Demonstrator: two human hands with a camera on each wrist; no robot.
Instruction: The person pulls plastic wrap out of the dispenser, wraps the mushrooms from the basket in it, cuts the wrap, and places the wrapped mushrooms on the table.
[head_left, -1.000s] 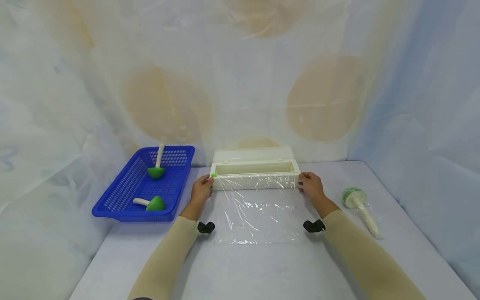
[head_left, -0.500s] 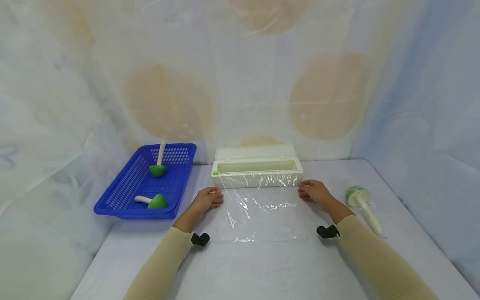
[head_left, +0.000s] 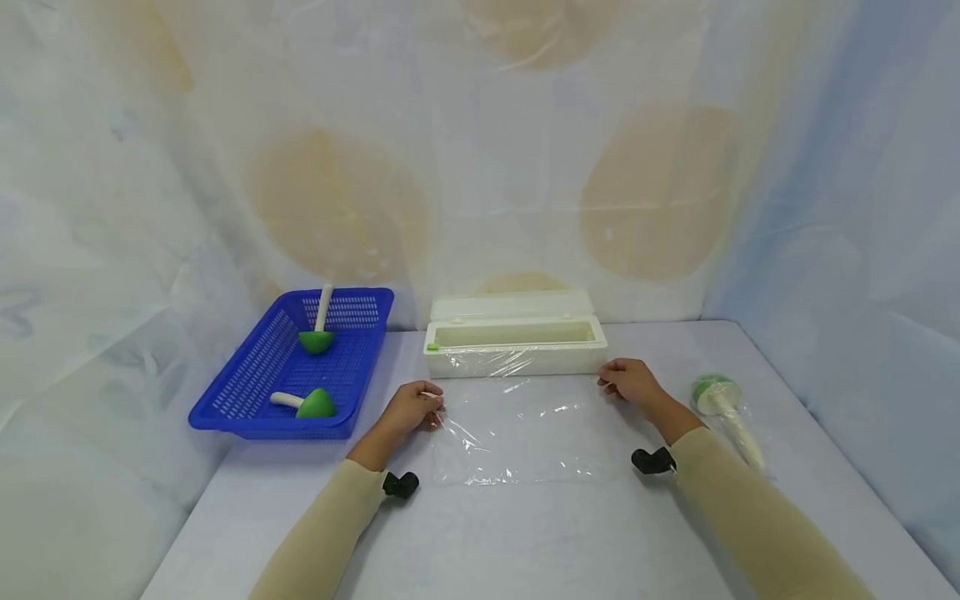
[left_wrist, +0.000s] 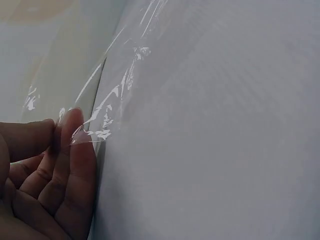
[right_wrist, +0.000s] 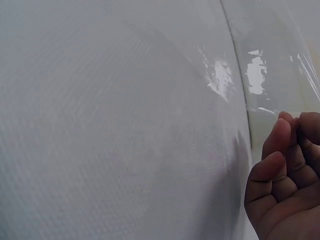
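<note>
A sheet of clear plastic wrap (head_left: 517,442) lies spread over the table, its far part running up to the white wrap dispenser box (head_left: 437,365). My left hand (head_left: 411,406) pinches the sheet's left edge just below the box; in the left wrist view the film (left_wrist: 107,107) creases out from between thumb and fingers. At the opposite edge, near the box's right end, my right hand (head_left: 630,382) pinches the film (right_wrist: 256,75) between thumb and fingertips. The dispenser's lid (head_left: 513,305) stands raised, and a green slider (head_left: 432,347) sits at the left of its front rim.
On the left stands a blue basket (head_left: 213,404) with two green-capped, white-stemmed mushroom shapes (head_left: 317,404) inside. A similar mushroom shape (head_left: 718,396), wrapped in film, lies to the right of my right arm. Patterned sheeting (head_left: 495,192) hangs behind the table.
Both hands have come down from the box's ends toward me, the left also inward onto the film's edge. Creases in the film over the box front have shifted.
</note>
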